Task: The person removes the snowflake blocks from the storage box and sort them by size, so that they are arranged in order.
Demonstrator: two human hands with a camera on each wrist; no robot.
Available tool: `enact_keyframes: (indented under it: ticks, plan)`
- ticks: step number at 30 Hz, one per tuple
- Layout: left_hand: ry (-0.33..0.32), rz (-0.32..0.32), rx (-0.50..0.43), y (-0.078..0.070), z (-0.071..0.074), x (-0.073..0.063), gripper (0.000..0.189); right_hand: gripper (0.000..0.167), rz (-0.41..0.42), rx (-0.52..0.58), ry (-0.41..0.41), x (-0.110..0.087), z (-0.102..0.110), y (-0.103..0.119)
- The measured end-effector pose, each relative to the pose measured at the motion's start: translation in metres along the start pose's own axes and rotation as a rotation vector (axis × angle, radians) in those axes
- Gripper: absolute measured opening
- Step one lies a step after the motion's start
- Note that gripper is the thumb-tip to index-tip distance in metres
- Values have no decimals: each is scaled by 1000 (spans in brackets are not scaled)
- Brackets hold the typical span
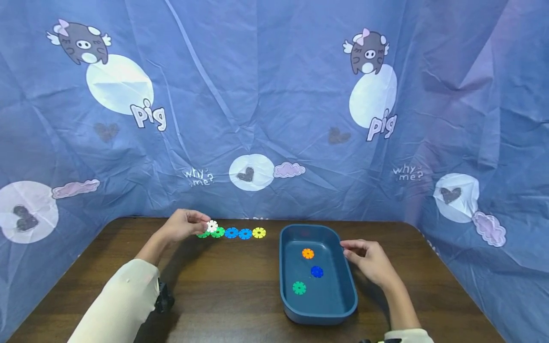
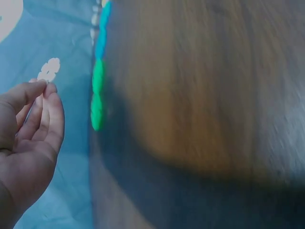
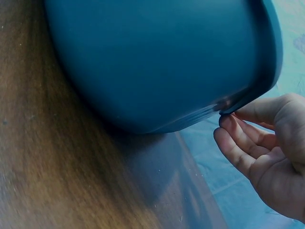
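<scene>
My left hand (image 1: 183, 225) pinches a white flower-shaped disc (image 1: 212, 226) between thumb and fingertips, above the left end of a row of discs. The row runs along the table's far edge: two green discs (image 1: 218, 232), two light blue discs (image 1: 232, 233) and a yellow disc (image 1: 259, 232). In the left wrist view the white disc (image 2: 49, 70) stands out past the fingertips. My right hand (image 1: 372, 261) grips the right rim of a blue tray (image 1: 318, 312) with its fingertips. Inside the tray lie an orange disc (image 1: 308, 253), a dark blue disc (image 1: 317, 271) and a green disc (image 1: 299, 287).
The brown wooden table (image 1: 231, 295) carries the tray right of centre. Behind it hangs a blue cloth (image 1: 274, 119) printed with pigs, hearts and clouds, close against the far edge. A dark wrist device (image 1: 164, 297) sits at the left cuff.
</scene>
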State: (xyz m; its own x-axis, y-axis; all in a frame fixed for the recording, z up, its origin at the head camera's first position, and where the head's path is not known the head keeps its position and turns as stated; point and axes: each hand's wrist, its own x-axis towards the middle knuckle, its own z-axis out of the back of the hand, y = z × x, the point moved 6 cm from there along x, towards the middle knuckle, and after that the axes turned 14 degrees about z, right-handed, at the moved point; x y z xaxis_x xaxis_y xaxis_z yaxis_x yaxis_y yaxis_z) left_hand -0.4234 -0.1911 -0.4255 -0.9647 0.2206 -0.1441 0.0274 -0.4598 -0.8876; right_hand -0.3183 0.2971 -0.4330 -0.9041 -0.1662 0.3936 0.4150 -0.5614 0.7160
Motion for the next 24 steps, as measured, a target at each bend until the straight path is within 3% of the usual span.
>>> enact_keyframes:
  ticks: [7,14,18,24]
  plan:
    - [-159,52,-79,29,21,-7,27,21,-7,12,-1,-1,-1,2]
    - [-311,144,-90,53,32,-13,28,21,9,11,0,0,-2,1]
    - [-345,202,-93,62,33,-13,28,21,15,21,0,1,-1,2]
    - [-353,213,-57,65,31,-9,28,21,8,28,-4,0,0,4]
